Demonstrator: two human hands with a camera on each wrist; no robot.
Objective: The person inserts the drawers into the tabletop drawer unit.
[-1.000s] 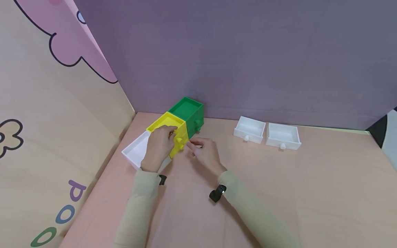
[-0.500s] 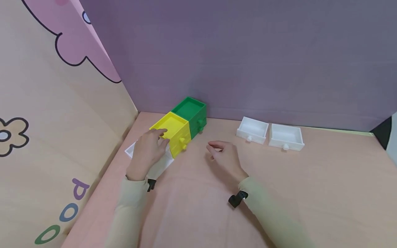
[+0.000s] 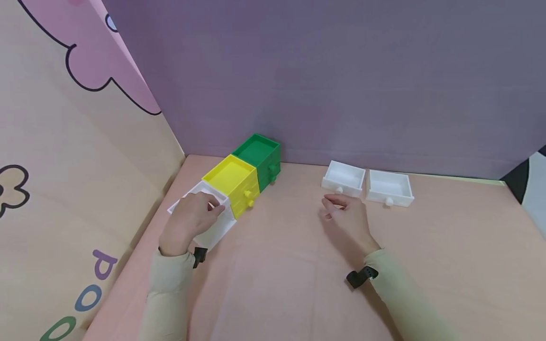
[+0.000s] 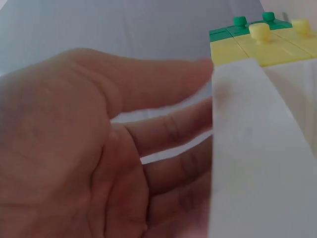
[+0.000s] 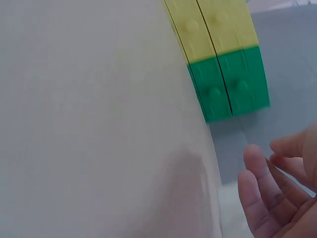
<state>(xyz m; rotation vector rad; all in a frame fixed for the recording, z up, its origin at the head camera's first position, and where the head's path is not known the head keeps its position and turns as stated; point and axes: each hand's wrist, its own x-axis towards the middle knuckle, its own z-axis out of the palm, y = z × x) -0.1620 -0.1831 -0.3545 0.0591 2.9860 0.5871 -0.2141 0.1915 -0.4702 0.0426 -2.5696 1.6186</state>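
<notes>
My left hand [image 3: 185, 225] is over a white drawer cabinet [image 3: 215, 234], thumb tip and fingers at its top front rim. In the left wrist view the fingers [image 4: 171, 126] pass behind the cabinet's white wall [image 4: 252, 158], which hides their tips. White joins a yellow cabinet [image 3: 230, 182], and a green one [image 3: 258, 151] stands behind that; both have knobbed drawers in front. My right hand [image 3: 347, 215], fingers loosely bent and holding nothing, reaches close to the near side of a small white drawer [image 3: 343, 177] with a round knob.
Another white drawer [image 3: 389, 185] lies just right of the first, knob toward me. A purple-grey backdrop [image 3: 341, 85] rises behind the pink-covered table [image 3: 277, 284]. At left is a patterned cream panel [image 3: 85, 166].
My left hand has gone from the yellow cabinet left and nearer to the white one. My right hand has left the yellow drawer front and travelled right to the white drawers.
</notes>
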